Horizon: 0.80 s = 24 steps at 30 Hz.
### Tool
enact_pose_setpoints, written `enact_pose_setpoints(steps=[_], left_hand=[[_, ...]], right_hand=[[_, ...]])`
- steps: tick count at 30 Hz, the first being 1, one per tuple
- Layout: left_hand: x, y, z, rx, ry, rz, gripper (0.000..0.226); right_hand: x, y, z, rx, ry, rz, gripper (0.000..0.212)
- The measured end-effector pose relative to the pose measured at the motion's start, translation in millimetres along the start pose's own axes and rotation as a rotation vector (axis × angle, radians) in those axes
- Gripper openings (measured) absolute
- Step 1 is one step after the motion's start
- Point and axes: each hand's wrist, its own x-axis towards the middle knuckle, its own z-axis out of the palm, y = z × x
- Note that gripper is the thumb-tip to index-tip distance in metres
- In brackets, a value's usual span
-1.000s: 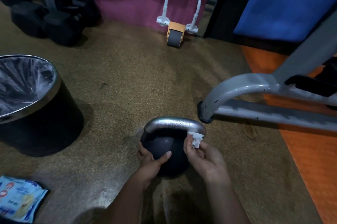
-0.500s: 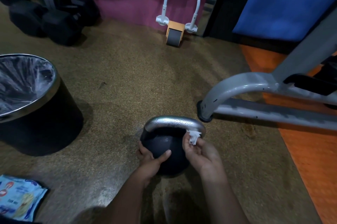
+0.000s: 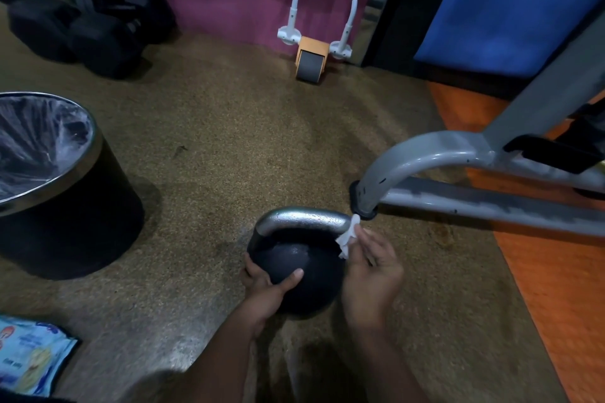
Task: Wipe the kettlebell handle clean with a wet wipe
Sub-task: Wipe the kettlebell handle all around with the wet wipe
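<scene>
White and crumpled, the wet wipe [image 3: 347,236] is pinched in the right hand [image 3: 371,275] fingertips and pressed against the right end of the silver handle [image 3: 302,218]. The left hand [image 3: 266,288] cups the near side of the black kettlebell [image 3: 294,271], thumb laid across its ball. It sits on the speckled floor [image 3: 229,147] near the front edge (beads of wet show on the metal). A grey machine frame [image 3: 425,166] foot stands just beside the handle; a lined bin [image 3: 59,193] stands well off left, a wipes pack [image 3: 29,360] in the near left corner.
</scene>
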Motion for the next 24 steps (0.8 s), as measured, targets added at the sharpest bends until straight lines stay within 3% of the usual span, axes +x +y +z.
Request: enact_pose_setpoints(steps=[5, 9, 12, 15, 18, 21, 24], left_hand=[[0.5, -0.7, 1.4, 0.035, 0.032, 0.025, 0.139], [-1.0, 2.2, 0.8, 0.033, 0.009, 0.007, 0.162], [-2.8, 3.4, -0.4, 0.003, -0.015, -0.005, 0.166], [-3.2, 2.1, 0.2, -0.019, -0.017, 0.01, 0.155], [-3.6, 1.1, 1.5, 0.006, 0.016, 0.012, 0.142], [-4.3, 3.1, 0.9, 0.007, 0.007, -0.007, 0.155], [-5.8, 5.4, -0.4, -0.011, -0.024, -0.006, 0.166]], right_hand=[[2.3, 16.1, 14.1, -0.127, 0.0, -0.231, 0.029], [-4.5, 15.7, 13.6, -0.177, -0.071, -0.381, 0.03], [-3.3, 24.0, 5.4, -0.19, -0.083, -0.37, 0.037], [3.9, 23.1, 4.8, -0.209, -0.031, -0.396, 0.035], [2.2, 20.8, 9.0, -0.263, -0.079, -0.487, 0.028], [-1.7, 22.6, 5.8, -0.311, -0.122, -0.537, 0.026], [5.6, 23.5, 0.9, -0.297, -0.09, -0.474, 0.031]])
